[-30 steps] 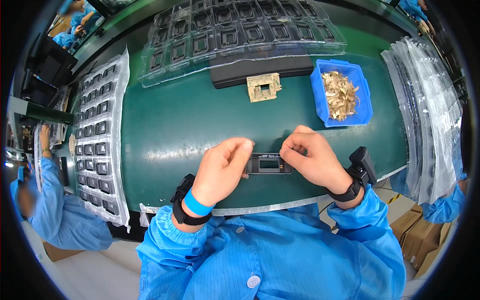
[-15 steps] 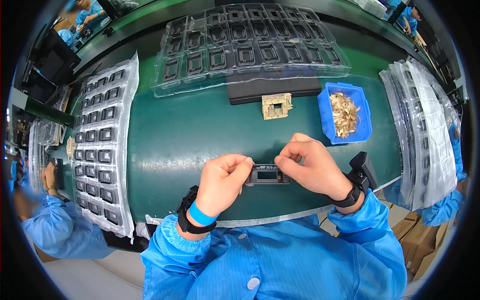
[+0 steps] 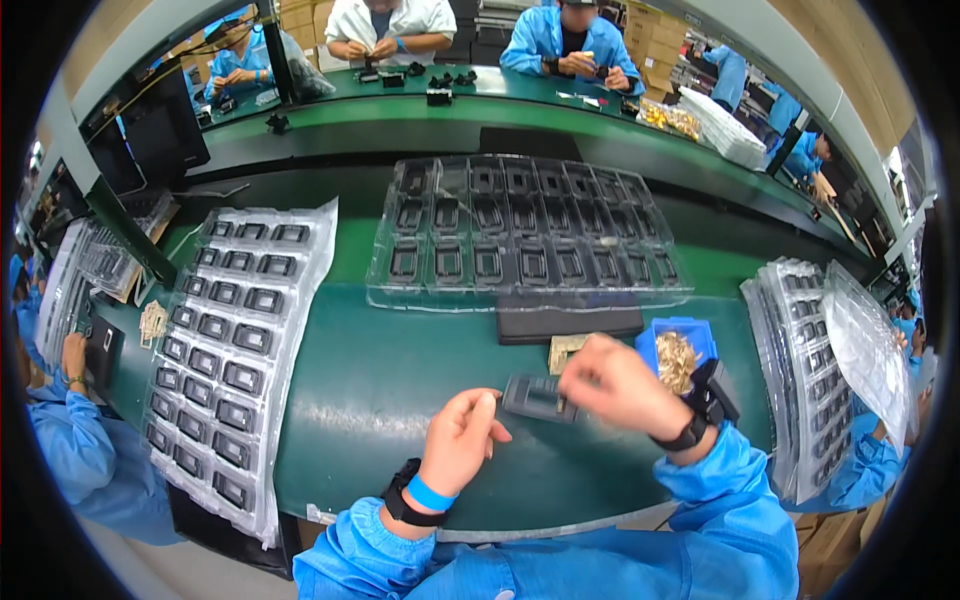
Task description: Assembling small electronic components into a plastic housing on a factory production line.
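A small black rectangular plastic frame (image 3: 532, 398) with a window in its middle is in front of me. My right hand (image 3: 622, 392), smeared by motion, has its fingers closed at the frame's right end and partly covers it. My left hand (image 3: 462, 437) is beside the frame's left end, apart from it. Its fingers are loosely curled with a gap between thumb and fingers, and nothing shows in them. A tan block-like fixture (image 3: 562, 352) lies just beyond the right hand, which hides part of it.
A blue bin (image 3: 697, 335) of tan strips stands at the right. Clear trays (image 3: 520, 290) with black frames lie at the back, on a dark flat box (image 3: 540, 325). Another frame-filled sheet (image 3: 225, 340) lies left, stacked trays (image 3: 790, 390) right. People work across the bench and at the left.
My left hand has let go of the frame and drawn apart from it. The frame has tilted beside my right hand. My view has tipped up, showing people across the bench.
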Action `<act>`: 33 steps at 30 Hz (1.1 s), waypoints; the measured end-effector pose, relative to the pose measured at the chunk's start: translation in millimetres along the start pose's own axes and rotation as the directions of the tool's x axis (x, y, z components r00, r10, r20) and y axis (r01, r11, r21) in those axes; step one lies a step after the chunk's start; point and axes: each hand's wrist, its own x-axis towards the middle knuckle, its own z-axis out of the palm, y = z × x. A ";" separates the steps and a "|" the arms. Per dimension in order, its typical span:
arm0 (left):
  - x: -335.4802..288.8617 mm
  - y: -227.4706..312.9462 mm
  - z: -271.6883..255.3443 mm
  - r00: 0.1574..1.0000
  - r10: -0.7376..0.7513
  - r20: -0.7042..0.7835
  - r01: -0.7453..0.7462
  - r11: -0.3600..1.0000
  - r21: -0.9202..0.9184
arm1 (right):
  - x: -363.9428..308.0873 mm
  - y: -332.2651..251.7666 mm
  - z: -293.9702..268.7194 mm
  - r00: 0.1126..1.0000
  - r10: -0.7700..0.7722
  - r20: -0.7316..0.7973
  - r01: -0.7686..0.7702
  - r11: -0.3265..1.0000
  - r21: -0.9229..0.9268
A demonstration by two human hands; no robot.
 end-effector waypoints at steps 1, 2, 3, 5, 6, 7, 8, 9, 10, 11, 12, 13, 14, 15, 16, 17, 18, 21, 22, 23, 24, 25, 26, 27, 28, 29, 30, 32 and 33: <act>-0.2 -6.4 0.1 1.000 0.015 -0.008 -0.015 1.000 -0.005 | 21.2 3.4 -6.0 0.996 -0.034 -0.080 0.032 0.999 -0.036; -2.9 -14.3 3.9 0.991 0.130 -0.014 -0.127 0.981 0.144 | 42.4 6.8 -10.6 0.989 0.083 -0.121 -0.079 0.996 0.037; -3.8 -19.9 7.4 0.970 0.242 -0.007 -0.230 0.928 0.292 | 65.3 12.3 -13.1 0.968 0.201 -0.152 -0.185 0.976 0.115; -7.0 -26.5 18.8 0.887 0.441 0.139 -0.432 0.685 0.587 | 107.5 35.2 -21.8 0.956 0.195 -0.218 -0.196 0.981 0.018; -2.0 -41.2 19.9 0.796 0.526 0.299 -0.578 0.516 0.632 | 130.0 46.0 -22.0 0.947 0.212 -0.243 -0.211 0.977 0.028; -3.6 -45.4 21.1 0.762 0.476 0.440 -0.631 0.393 0.669 | 154.6 56.0 -18.5 0.939 0.224 -0.261 -0.221 0.974 0.042; -7.7 -48.3 23.0 0.730 0.473 0.493 -0.668 0.344 0.660 | 180.5 71.5 -11.3 0.927 0.244 -0.284 -0.237 0.970 0.059; -12.1 -49.4 26.2 0.692 0.469 0.549 -0.709 0.296 0.640 | 200.4 79.5 -8.9 0.912 0.267 -0.312 -0.258 0.964 0.072; -12.6 -52.8 25.6 0.696 0.475 0.539 -0.702 0.290 0.650 | 218.3 75.3 -1.8 0.893 0.332 -0.306 -0.297 0.942 0.154; -12.1 -55.2 25.3 0.703 0.473 0.531 -0.698 0.317 0.642 | 234.7 73.4 3.5 0.899 0.317 -0.301 -0.281 0.947 0.155; -11.4 -56.8 25.5 0.710 0.471 0.523 -0.694 0.341 0.634 | 250.8 72.1 8.1 0.881 0.386 -0.275 -0.334 0.917 0.218; -11.9 -57.9 25.7 0.713 0.478 0.514 -0.688 0.330 0.647 | 265.8 70.2 12.8 0.859 0.451 -0.243 -0.383 0.880 0.280; -12.2 -59.1 27.0 0.715 0.470 0.517 -0.688 0.344 0.638 | 278.4 71.4 15.7 0.862 0.442 -0.247 -0.389 0.891 0.234; -12.5 -59.8 28.1 0.716 0.462 0.522 -0.690 0.358 0.629 | 289.8 78.0 20.2 0.869 0.429 -0.248 -0.376 0.896 0.236; -13.1 -60.6 27.8 0.713 0.460 0.528 -0.694 0.356 0.626 | 299.1 76.9 26.3 0.847 0.440 -0.298 -0.396 0.897 0.197; -12.8 -62.2 27.4 0.717 0.466 0.518 -0.687 0.348 0.638 | 308.6 75.5 31.1 0.823 0.447 -0.351 -0.418 0.894 0.160; -12.2 -64.3 26.8 0.713 0.462 0.528 -0.694 0.354 0.628 | 317.4 74.7 32.9 0.817 0.466 -0.339 -0.470 0.879 0.076; -11.4 -65.0 27.6 0.747 0.365 0.556 -0.665 0.387 0.639 | 356.2 120.2 57.5 0.777 0.406 -0.481 -0.473 0.881 -0.022; -12.5 -61.1 27.1 0.731 0.431 0.529 -0.680 0.392 0.620 | 363.2 124.4 58.4 0.809 0.489 -0.326 -0.472 0.871 0.133; -12.3 -58.7 28.0 0.704 0.493 0.510 -0.704 0.393 0.591 | 370.6 140.3 55.3 0.810 0.486 -0.329 -0.471 0.873 0.130; -10.9 -59.6 29.9 0.687 0.519 0.509 -0.719 0.386 0.578 | 379.7 162.7 53.1 0.804 0.455 -0.382 -0.458 0.884 0.091; -10.3 -60.9 29.8 0.691 0.521 0.501 -0.715 0.389 0.581 | 387.5 171.9 57.1 0.804 0.419 -0.421 -0.440 0.896 0.051; -12.3 -64.9 22.8 0.731 0.510 0.454 -0.669 0.405 0.623 | 364.1 93.2 69.8 0.816 0.233 -0.529 -0.413 0.876 -0.251; -12.4 -65.7 23.9 0.730 0.500 0.466 -0.673 0.403 0.620 | 359.7 98.2 60.3 0.827 0.209 -0.521 -0.395 0.876 -0.275; -12.8 -65.5 24.0 0.740 0.507 0.442 -0.657 0.407 0.635 | 357.5 94.2 58.5 0.847 0.139 -0.513 -0.377 0.838 -0.395; -13.6 -64.8 25.2 0.735 0.504 0.454 -0.665 0.407 0.626 | 353.8 91.8 51.7 0.903 0.179 -0.390 -0.358 0.815 -0.456; -11.7 -64.1 25.7 0.726 0.502 0.470 -0.677 0.402 0.616 | 352.0 105.8 45.3 0.902 0.232 -0.365 -0.391 0.798 -0.458; -10.4 -69.2 28.5 0.713 0.520 0.471 -0.687 0.383 0.618 | 349.5 125.4 35.6 0.941 0.232 -0.245 -0.327 0.808 -0.490; -9.4 -72.2 29.2 0.683 0.525 0.508 -0.720 0.367 0.588 | 347.0 132.6 34.4 0.941 0.224 -0.253 -0.324 0.810 -0.489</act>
